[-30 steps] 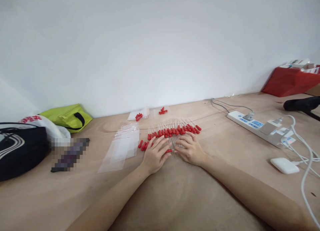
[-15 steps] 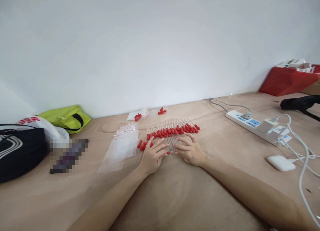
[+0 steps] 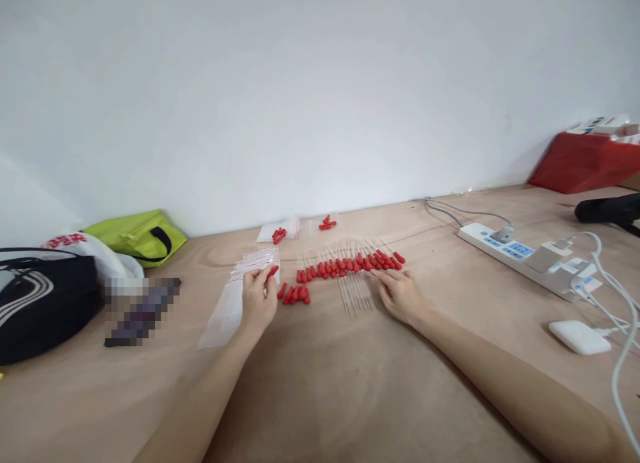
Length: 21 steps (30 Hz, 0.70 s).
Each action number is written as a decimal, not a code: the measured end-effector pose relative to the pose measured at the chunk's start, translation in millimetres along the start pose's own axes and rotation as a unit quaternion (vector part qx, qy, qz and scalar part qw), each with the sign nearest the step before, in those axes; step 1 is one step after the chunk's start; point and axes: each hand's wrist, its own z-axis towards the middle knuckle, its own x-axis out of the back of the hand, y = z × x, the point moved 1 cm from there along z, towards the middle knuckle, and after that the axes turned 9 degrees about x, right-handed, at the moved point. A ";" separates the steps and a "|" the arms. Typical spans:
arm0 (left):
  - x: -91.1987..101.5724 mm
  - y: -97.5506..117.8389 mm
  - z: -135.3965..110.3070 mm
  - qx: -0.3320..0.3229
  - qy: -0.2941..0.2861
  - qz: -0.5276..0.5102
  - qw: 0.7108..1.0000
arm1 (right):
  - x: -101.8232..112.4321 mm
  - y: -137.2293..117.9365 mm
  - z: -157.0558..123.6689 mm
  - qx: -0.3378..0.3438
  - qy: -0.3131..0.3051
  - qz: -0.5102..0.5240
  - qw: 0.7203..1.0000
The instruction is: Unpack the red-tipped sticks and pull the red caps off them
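In my left hand [image 3: 260,299], thumb and fingers pinch a small red rubber bulb [image 3: 273,271] over the right edge of the clear plastic bags. Below it to the right lies a small pile of loose red bulbs [image 3: 297,294]. My right hand [image 3: 403,296] rests low on the table, fingertips drawn together by the upper ends of a bunch of thin clear tubes [image 3: 354,296]; anything pinched there is too fine to make out. Beyond both hands runs a row of tubes capped with red bulbs [image 3: 345,265], tube ends pointing towards the wall.
Overlapping clear zip bags [image 3: 225,309] lie left. Two bags with red-bulbed pieces [image 3: 279,235] sit by the wall. A power strip [image 3: 500,249], cables and a white charger case [image 3: 580,336] are on the right. A green bag [image 3: 145,233] and a black bag [image 3: 50,303] stand far left.
My left hand has moved left from the tubes and now holds a red bulb above the bags. My right hand has drawn back slightly right, uncovering the bunch of tubes.
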 end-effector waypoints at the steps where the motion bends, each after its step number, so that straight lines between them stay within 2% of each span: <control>1: 2.0 -4.6 5.5 0.025 -0.019 0.000 1.000 | 0.3 0.7 -0.1 -0.009 -0.010 -0.003 1.000; 4: 3.6 -13.3 13.3 0.075 -0.087 -0.005 0.993 | -0.6 -0.3 1.6 -0.029 -0.033 -0.012 0.999; 10: -2.0 -15.2 6.8 0.132 -0.198 0.033 0.971 | -5.3 -8.5 7.5 -0.026 -0.056 -0.043 0.997; 17: 1.9 -3.9 16.5 0.111 -0.180 0.127 0.969 | -1.0 -15.2 8.3 0.002 -0.077 -0.044 0.996; 19: -2.1 0.9 23.4 0.119 -0.204 0.176 0.956 | -0.4 -16.3 8.3 0.010 -0.082 -0.045 0.996; 21: -9.4 5.7 31.3 0.161 -0.248 0.221 0.929 | -0.1 -16.8 8.2 0.019 -0.087 -0.042 0.995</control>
